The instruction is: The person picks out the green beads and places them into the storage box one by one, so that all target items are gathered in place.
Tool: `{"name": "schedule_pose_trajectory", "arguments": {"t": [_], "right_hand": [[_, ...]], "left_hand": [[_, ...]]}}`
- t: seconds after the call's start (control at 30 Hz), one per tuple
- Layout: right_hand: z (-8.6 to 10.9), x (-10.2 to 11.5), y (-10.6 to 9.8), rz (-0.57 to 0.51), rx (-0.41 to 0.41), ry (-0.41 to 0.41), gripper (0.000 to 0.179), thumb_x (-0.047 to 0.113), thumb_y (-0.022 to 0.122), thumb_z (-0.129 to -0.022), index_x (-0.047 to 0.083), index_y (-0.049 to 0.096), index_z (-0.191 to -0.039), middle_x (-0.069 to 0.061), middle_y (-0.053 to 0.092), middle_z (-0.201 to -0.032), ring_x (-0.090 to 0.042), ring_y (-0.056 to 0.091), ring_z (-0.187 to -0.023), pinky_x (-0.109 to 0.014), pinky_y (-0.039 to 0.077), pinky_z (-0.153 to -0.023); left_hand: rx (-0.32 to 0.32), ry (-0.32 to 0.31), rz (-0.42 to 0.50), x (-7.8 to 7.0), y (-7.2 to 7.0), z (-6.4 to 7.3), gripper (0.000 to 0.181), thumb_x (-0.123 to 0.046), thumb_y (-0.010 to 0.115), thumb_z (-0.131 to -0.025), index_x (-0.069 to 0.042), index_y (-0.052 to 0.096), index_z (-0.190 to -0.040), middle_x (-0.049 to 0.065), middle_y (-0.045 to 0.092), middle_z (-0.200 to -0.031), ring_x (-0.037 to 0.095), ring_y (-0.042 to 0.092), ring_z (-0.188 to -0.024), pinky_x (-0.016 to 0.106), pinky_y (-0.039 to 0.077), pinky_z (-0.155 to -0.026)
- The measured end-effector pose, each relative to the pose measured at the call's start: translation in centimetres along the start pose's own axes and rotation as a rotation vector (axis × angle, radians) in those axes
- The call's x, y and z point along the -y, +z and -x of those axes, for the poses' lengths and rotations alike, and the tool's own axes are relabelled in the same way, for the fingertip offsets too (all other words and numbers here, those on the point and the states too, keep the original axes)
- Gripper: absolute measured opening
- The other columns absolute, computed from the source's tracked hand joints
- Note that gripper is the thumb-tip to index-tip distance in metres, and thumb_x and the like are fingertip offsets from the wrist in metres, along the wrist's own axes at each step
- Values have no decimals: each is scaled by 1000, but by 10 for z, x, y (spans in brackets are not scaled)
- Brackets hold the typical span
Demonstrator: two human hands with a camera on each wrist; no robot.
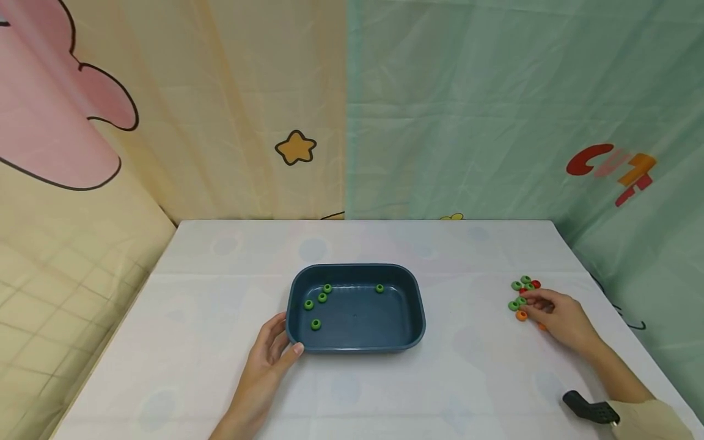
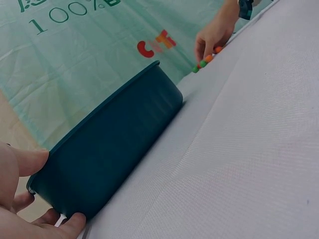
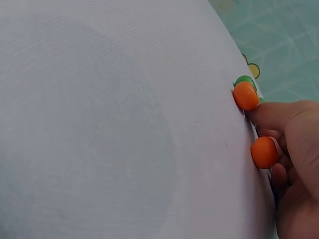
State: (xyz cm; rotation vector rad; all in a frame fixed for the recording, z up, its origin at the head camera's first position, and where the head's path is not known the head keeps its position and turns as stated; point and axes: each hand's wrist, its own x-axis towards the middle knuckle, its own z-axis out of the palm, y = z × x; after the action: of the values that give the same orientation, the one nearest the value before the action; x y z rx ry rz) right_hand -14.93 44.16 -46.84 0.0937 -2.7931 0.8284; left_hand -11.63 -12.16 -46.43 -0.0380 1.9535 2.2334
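Apparently it's the picking-out step: well right of the blue tray [image 1: 363,324], the right hand [image 1: 563,319] has its fingertips among loose beads [image 1: 521,315] on the desk [image 1: 467,385]; whether it pinches one, I cannot tell. The left hand [image 1: 265,366] grips the tray, five green beads [image 1: 316,324] inside. Next seems to want a light, separating pinch.

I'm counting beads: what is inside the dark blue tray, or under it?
Five green beads lie inside the dark blue tray, four at left, one right of centre. What lies underneath cannot be seen; the tray covers it.
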Motion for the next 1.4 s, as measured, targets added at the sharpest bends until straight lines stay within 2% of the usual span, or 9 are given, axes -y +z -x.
{"name": "schedule_pose_trajectory", "arguments": {"t": [0.23, 0.4, 0.57, 0.8, 1.0, 1.13, 1.27, 1.4], "right_hand": [[0, -1, -6, -12, 57, 43, 27, 14, 80, -93, -3, 73, -112, -5, 69, -91, -4, 58, -76, -21, 50, -62], [-6, 5, -13, -32, 91, 16, 30, 16, 80, -93, -3, 72, -114, -9, 70, -98, -2, 61, -83, -19, 53, -67], [-15, 14, -14, -29, 104, -8, 28, 13, 80, -92, -2, 72, -114, -7, 70, -96, 0, 60, -84, -17, 53, -70], [-31, 28, -11, -37, 149, -14, 25, 18, 81, -93, 5, 73, -112, -1, 70, -94, -13, 64, -84, -21, 53, -71], [-42, 41, -7, -66, 199, -38, 24, 19, 78, -95, 5, 73, -114, -3, 71, -100, -12, 65, -88, -24, 54, -74], [-47, 48, -2, -79, 217, -90, 21, 16, 78, -95, 5, 73, -113, -2, 71, -102, -11, 65, -91, -26, 56, -76], [-54, 57, 4, -104, 235, -135, 19, 15, 77, -95, 5, 73, -111, -1, 71, -102, -14, 65, -91, -27, 57, -77], [-63, 68, 9, -117, 259, -143, 20, 18, 77, -96, 6, 73, -112, 0, 70, -103, -17, 64, -93, -28, 56, -79]], "left_hand": [[-3, -8, -1, 0, 0, 0, 70, -8, 72, -98, -13, 33, -156, 11, 36, -158, 27, 36, -146, 20, 46, -100], [-11, -13, -4, 0, 0, 1, 70, -7, 71, -98, -13, 32, -156, 11, 36, -158, 27, 36, -146, 20, 46, -99], [-10, -14, -10, 0, -1, 1, 70, -9, 72, -98, -13, 33, -156, 11, 36, -158, 27, 36, -145, 20, 46, -99], [-11, -13, -8, -1, -1, 1, 70, -10, 72, -98, -13, 32, -156, 11, 36, -158, 27, 36, -146, 19, 46, -99], [-9, -11, 2, 1, 0, 1, 70, -9, 72, -98, -14, 34, -155, 11, 37, -157, 27, 37, -144, 20, 47, -99], [-2, -9, 6, 2, 2, 0, 69, -10, 73, -98, -14, 34, -155, 12, 37, -157, 27, 37, -144, 21, 47, -99], [-5, 0, -1, 1, 2, 0, 69, -8, 72, -98, -13, 34, -155, 12, 37, -157, 27, 38, -144, 21, 47, -99], [-11, 8, -5, 0, 0, 0, 69, -6, 71, -98, -13, 34, -155, 12, 38, -156, 27, 39, -143, 21, 47, -99]]}}
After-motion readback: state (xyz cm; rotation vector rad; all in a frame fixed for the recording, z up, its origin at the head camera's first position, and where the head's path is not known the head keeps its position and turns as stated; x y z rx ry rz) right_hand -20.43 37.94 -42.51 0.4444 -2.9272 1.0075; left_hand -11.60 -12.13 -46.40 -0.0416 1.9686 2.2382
